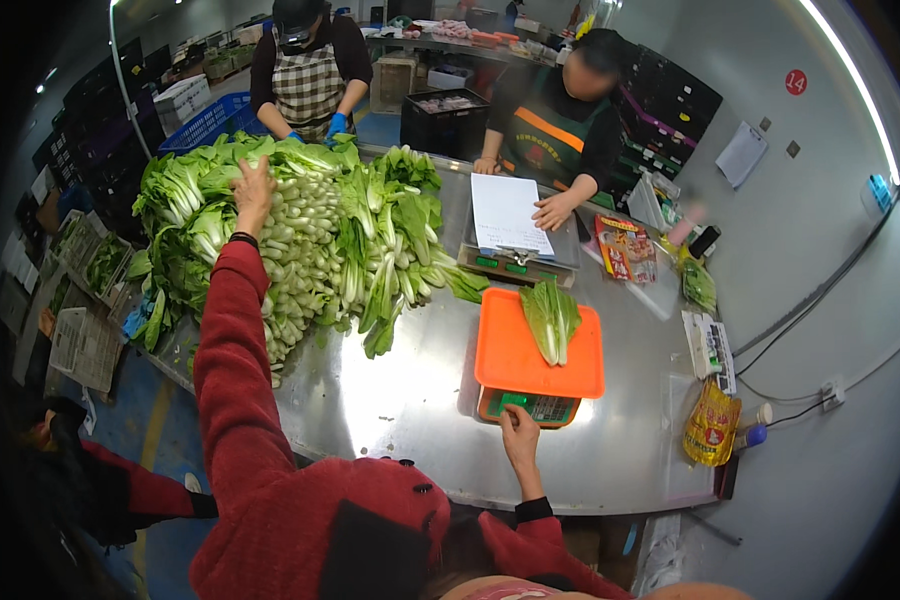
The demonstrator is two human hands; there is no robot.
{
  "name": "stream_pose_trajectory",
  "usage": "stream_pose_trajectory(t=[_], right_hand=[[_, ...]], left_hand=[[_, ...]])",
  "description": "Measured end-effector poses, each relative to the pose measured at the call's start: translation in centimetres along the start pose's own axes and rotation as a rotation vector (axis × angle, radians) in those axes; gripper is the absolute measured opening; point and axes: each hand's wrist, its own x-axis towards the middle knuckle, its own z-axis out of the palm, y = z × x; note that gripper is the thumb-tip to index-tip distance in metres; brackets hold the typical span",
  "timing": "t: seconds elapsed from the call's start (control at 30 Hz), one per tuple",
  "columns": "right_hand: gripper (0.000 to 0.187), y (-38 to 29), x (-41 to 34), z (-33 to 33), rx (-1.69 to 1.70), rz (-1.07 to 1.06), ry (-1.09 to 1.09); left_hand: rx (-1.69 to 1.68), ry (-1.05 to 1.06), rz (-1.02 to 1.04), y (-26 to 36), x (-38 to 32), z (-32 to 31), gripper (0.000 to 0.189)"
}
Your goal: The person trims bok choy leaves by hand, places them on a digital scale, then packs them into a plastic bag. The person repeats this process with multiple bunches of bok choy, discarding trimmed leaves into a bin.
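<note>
My left hand (254, 193) reaches far out over a large heap of leafy greens with pale stalks (296, 225), its fingers spread on the leaves; whether it grips any cannot be told. My right hand (521, 435) is at the front edge of an orange digital scale (534, 406), fingers bent near its lit green display and keys. On the scale's orange tray (506, 352) lies a small bunch of leafy greens (551, 322), stalk ends towards me. Looser bunches (390, 240) lie at the heap's right side.
Across the metal table (420, 405) stand two people, one with blue gloves, one touching a clipboard (511, 217) on another scale (517, 270). A red food packet (626, 247), a yellow bag (712, 424) and bottles line the right side. A blue crate (206, 124) stands behind the heap.
</note>
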Motion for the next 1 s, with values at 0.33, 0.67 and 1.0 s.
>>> stream_pose_trajectory(t=[0.33, 0.67, 1.0], right_hand=[[0.017, -6.5, 3.6, 5.4, 0.212, -0.111, -0.223], [0.049, -7.0, 2.1, 15.8, 0.934, 0.645, -0.721], [0.029, 0.5, -1.0, 15.2, 0.199, 0.370, -0.415]], left_hand=[[-0.627, 0.324, 0.179, 3.6, -10.9, -10.3, 0.056], [-0.622, -0.463, 0.456, 10.5, -40.2, -5.7, 0.066], [-0.766, -0.324, 0.171, 7.3, -45.8, -4.7, 0.044]])
